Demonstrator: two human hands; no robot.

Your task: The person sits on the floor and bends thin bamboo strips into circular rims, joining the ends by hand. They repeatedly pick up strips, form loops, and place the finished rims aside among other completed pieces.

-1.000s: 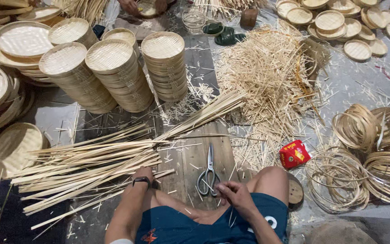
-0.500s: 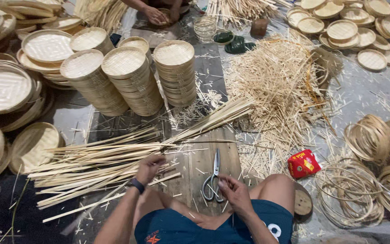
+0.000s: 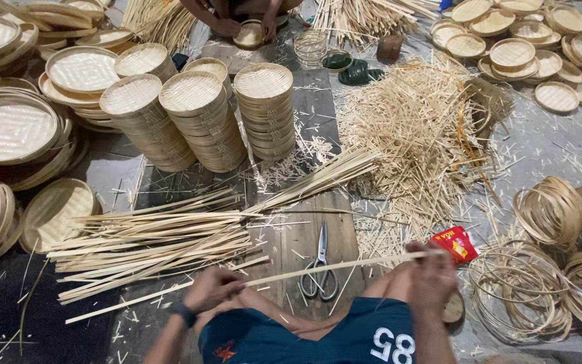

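Note:
I hold one long pale bamboo strip (image 3: pixel 291 275) across my lap. My left hand (image 3: pixel 211 288) pinches it near its middle-left, and my right hand (image 3: pixel 431 271) grips its right end. The strip slants from low left to upper right. Just beyond it, a pair of metal scissors (image 3: pixel 319 267) lies on a wooden board (image 3: pixel 311 232). A loose pile of long bamboo strips (image 3: pixel 149 239) fans out on the floor to the left of the board, close to my left hand.
Stacks of round woven bamboo trays (image 3: pixel 200 121) stand ahead and left. A heap of short bamboo offcuts (image 3: pixel 412 128) lies ahead right, bamboo hoops (image 3: pixel 550 212) at right, a small red packet (image 3: pixel 457 243) by my right hand. Another person's hands (image 3: pixel 250 23) work at the top.
My hands have lifted one strip from the pile and drawn apart along it; the right hand moved out to the right. The view tilted slightly.

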